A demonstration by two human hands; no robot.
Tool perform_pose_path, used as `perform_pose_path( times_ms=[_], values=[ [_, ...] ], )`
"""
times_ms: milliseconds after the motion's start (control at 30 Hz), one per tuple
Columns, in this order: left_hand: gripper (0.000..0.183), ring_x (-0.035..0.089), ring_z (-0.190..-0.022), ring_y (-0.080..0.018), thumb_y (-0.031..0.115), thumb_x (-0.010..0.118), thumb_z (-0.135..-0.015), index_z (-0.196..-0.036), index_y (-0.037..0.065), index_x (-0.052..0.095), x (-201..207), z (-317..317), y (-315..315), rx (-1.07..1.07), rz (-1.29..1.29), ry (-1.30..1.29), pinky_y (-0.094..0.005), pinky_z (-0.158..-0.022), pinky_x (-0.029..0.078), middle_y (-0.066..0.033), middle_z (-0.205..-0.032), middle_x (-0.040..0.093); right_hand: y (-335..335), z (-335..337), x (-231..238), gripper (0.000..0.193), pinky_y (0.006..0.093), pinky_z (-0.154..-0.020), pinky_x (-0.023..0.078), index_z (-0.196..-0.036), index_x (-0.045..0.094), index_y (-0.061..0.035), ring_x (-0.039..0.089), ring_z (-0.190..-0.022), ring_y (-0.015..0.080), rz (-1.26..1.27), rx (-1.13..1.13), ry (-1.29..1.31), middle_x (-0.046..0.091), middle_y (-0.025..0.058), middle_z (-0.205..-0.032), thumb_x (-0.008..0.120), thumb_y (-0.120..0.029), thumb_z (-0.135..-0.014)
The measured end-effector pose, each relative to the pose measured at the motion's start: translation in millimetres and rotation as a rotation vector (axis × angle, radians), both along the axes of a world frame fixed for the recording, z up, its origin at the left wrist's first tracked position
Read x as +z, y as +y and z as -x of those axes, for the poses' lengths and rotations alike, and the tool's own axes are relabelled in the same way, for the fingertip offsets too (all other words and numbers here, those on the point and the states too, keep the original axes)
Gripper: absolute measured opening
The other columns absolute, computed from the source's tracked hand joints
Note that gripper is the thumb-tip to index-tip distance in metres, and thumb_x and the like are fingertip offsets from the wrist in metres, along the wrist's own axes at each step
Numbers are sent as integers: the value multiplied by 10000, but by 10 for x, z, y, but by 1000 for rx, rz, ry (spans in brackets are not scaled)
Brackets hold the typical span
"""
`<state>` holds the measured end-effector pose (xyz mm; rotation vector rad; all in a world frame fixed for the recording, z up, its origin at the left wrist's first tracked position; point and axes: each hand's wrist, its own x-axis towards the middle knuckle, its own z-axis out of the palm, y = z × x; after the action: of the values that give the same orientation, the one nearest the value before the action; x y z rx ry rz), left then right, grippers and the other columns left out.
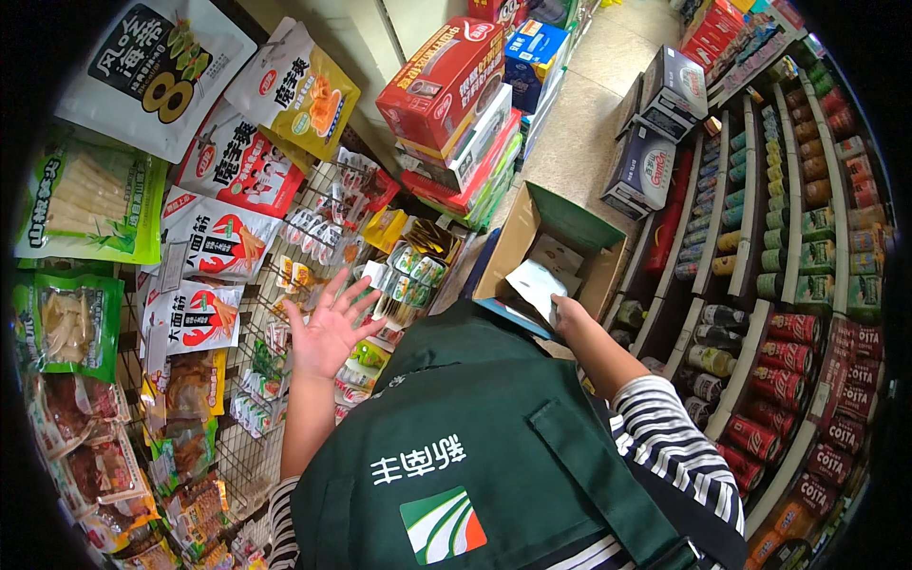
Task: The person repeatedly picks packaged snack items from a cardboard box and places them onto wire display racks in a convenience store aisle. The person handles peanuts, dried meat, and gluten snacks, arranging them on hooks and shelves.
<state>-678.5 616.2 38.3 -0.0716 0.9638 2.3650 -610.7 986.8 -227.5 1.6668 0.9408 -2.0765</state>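
My left hand (332, 321) is raised palm up with fingers spread and nothing in it, beside the wire rack (249, 372) of small snack packs. My right hand (574, 319) is closed on the edge of a flat white packet (535, 287), over the near right part of an open cardboard box (496, 282). More pale packets (560, 256) lie inside the box. Its near side is partly hidden by my dark green apron (456, 399). What is printed on the held packet cannot be made out.
Large snack bags (204, 242) hang on the left. Stacked cartons, a red one (442, 90) on top, stand ahead beside a blue box (535, 57). Dark cartons (641, 171) sit right of the aisle floor (594, 90). Shelves of drink cans (771, 389) line the right.
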Motion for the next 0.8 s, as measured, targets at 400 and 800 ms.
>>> perform_pose_path(
  times_ms=[400,800],
  values=[
    [661,328,-1188,-261,543,292,-843,-1300,70,234,-144,-61,-565,340,543,37,-445,-960,275,-142,-1304,317,195,325,-735,568,344,-858,393,-1106,444,50,471,-1054,323,-841,1310,81,509,221,-1097,613,-322,-712],
    [776,249,-1228,-244,27,528,-688,-1323,15,83,10,1000,-1598,1008,1070,419,-305,-987,229,-157,-1332,232,377,353,-443,238,301,-550,416,-999,471,-24,496,-627,168,-354,783,181,513,68,-763,488,-168,-810]
  ],
)
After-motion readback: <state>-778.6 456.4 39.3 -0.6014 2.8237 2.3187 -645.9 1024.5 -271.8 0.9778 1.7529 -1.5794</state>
